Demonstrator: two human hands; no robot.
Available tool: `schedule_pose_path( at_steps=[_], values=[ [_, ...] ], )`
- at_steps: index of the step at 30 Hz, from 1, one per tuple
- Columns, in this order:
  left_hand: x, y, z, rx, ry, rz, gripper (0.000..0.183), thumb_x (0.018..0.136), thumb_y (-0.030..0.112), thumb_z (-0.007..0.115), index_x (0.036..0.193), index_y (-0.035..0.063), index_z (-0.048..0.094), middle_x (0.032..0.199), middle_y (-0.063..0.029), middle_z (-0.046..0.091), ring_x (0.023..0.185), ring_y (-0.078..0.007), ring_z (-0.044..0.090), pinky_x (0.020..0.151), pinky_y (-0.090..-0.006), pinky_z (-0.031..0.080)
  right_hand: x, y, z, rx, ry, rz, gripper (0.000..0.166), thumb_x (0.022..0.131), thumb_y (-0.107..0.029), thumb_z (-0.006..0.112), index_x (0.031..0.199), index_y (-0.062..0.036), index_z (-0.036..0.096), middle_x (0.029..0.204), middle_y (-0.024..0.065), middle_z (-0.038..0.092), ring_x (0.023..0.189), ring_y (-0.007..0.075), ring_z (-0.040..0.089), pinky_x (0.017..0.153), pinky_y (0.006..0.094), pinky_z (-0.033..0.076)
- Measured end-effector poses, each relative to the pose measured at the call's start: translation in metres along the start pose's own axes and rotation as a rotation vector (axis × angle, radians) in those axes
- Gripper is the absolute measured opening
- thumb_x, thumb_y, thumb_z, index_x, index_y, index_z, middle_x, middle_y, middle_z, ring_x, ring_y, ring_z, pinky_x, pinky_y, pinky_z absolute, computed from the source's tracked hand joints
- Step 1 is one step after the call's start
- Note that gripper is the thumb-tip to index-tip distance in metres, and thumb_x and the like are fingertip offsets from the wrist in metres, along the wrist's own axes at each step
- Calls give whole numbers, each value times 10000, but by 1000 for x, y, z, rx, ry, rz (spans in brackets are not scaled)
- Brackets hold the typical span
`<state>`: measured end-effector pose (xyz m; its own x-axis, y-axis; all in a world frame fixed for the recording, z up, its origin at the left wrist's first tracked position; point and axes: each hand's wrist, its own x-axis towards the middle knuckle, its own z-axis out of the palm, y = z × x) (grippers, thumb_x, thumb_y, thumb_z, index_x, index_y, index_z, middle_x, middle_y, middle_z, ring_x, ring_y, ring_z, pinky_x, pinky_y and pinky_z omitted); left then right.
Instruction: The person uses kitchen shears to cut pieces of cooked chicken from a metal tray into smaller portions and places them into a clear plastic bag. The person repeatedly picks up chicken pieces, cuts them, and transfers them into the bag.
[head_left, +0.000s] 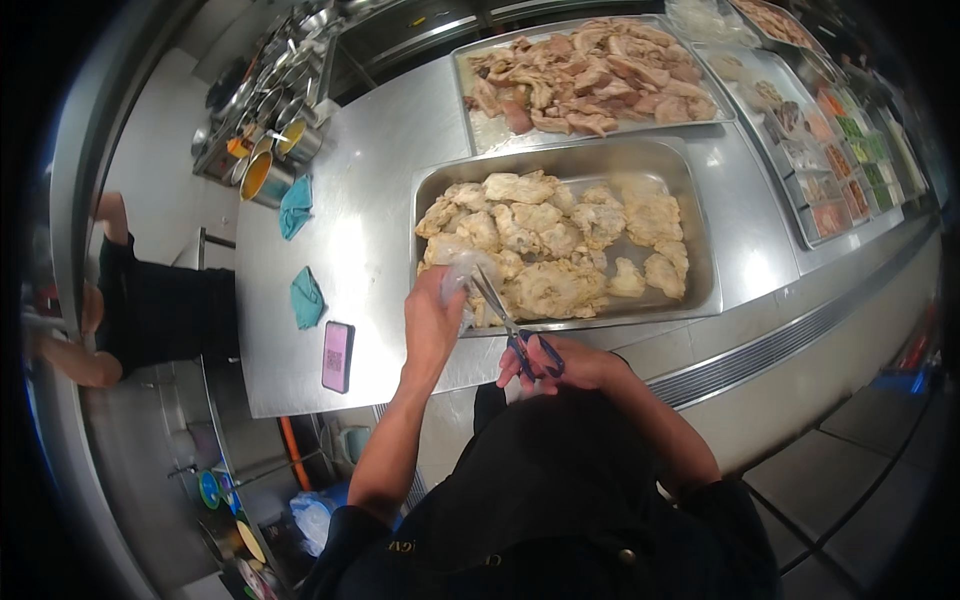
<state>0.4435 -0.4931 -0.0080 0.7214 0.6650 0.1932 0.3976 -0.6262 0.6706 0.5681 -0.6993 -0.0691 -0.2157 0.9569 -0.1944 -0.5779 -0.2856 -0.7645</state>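
My left hand (433, 309) grips a crumpled clear plastic bag (463, 268) at the near left side of a deep steel pan (701, 195). In my right hand (577, 361) is a pair of scissors (496, 301) with dark blue handles. Their blades are slightly parted and point up at the bag; whether they touch it I cannot tell. The pan holds several pale, cooked-looking pieces of meat (536, 225), perhaps chicken, heaped mostly to the left. Part of the heap is hidden behind my left hand and the bag.
Behind the pan, a shallow tray (469, 124) carries sliced meat (592, 75). Ingredient containers (832, 161) line the right. Teal cloths (295, 208) and a phone (338, 357) lie on the steel table (367, 202). Metal pots (268, 176) stand back left; another person (165, 307) is at the left.
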Motion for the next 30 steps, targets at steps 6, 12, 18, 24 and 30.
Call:
schedule_pose_path(
  at_steps=[6, 12, 18, 24, 30],
  values=[
    [-17, 10, -4, 17, -8, 92, 309, 834, -51, 678, 1136, -12, 628, 1058, -222, 643, 944, -434, 651, 795, -439, 528, 9, -12, 1, 9, 32, 5, 842, 872, -812, 539, 1220, -48, 602, 1132, 87, 690, 835, 92, 578, 582, 222, 438],
    [-19, 5, -9, -78, -75, 140, 387, 783, -91, 685, 1152, 7, 618, 1068, -196, 612, 995, -430, 634, 834, -447, 521, 17, -22, -5, -63, 62, -38, 760, 930, -758, 527, 1143, -35, 625, 949, 70, 679, 711, 88, 582, 510, 208, 406],
    [-24, -1, -10, -128, -59, 163, 364, 795, -52, 718, 1141, 30, 639, 1076, -167, 621, 1003, -404, 645, 832, -443, 534, 10, -53, 2, -301, 204, 135, 876, 815, -834, 595, 1055, 7, 654, 817, 53, 653, 653, 98, 619, 453, 208, 371],
    [-36, -6, 0, -145, -44, 156, 366, 808, -44, 699, 1154, 47, 623, 1082, -158, 608, 1007, -402, 637, 821, -447, 537, 10, -57, 2, -313, 144, 124, 955, 783, -864, 597, 1139, 22, 637, 850, 52, 639, 718, 121, 632, 483, 211, 387],
    [-40, -14, 8, -258, 10, 117, 358, 809, -44, 667, 1148, 37, 587, 1061, -177, 589, 1011, -413, 615, 845, -456, 513, 9, -62, -6, -361, 99, 149, 1026, 761, -911, 556, 1181, 23, 621, 879, 65, 623, 726, 108, 577, 493, 211, 357]
  ],
)
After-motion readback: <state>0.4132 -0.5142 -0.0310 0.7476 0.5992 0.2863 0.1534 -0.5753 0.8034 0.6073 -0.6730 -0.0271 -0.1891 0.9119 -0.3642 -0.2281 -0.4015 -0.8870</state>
